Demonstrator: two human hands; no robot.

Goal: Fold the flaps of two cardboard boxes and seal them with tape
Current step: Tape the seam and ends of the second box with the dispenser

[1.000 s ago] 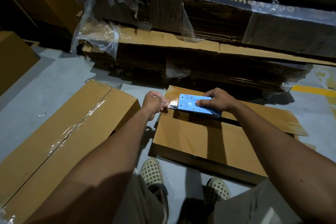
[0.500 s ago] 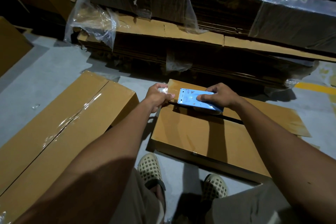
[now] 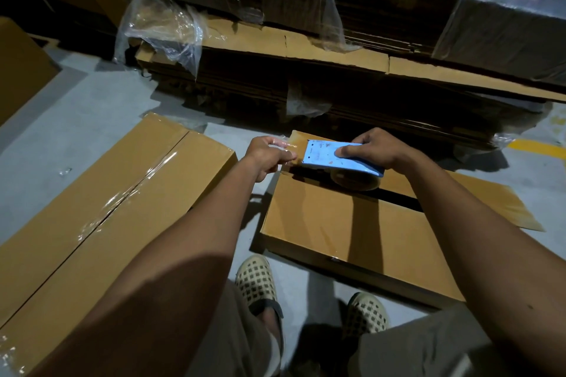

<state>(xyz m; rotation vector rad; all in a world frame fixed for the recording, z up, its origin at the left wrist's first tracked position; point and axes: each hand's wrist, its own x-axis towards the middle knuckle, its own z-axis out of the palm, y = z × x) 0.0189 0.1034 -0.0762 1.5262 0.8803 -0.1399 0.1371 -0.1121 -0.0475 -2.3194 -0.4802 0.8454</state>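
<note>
Grey floor [image 3: 92, 107] carries both boxes; right hand [image 3: 378, 148] grips the blue tape dispenser [image 3: 333, 159] at centre frame over the unsealed box [image 3: 352, 223]. Left hand [image 3: 266, 154] pinches the tape end [image 3: 286, 145]; taped box [image 3: 101, 208] lies lower left

1. One view only, head cam, worn on the person's head, so no second view shares any of the scene.
2. Looks forward and steeply down: both forearms run up from the bottom edge, own feet in perforated shoes [image 3: 256, 285] at bottom centre.
3. Close range; left hand [image 3: 267, 154] and right hand [image 3: 376, 148] sit mid-frame over the open box [image 3: 352, 223].
4. Wide angle (edges bend): taped box [image 3: 101, 211] fills lower left, grey floor [image 3: 76, 119] beyond it.
5. Top of frame reaches the wrapped stack of flat cardboard [image 3: 306, 49], near, right behind the open box.
</note>
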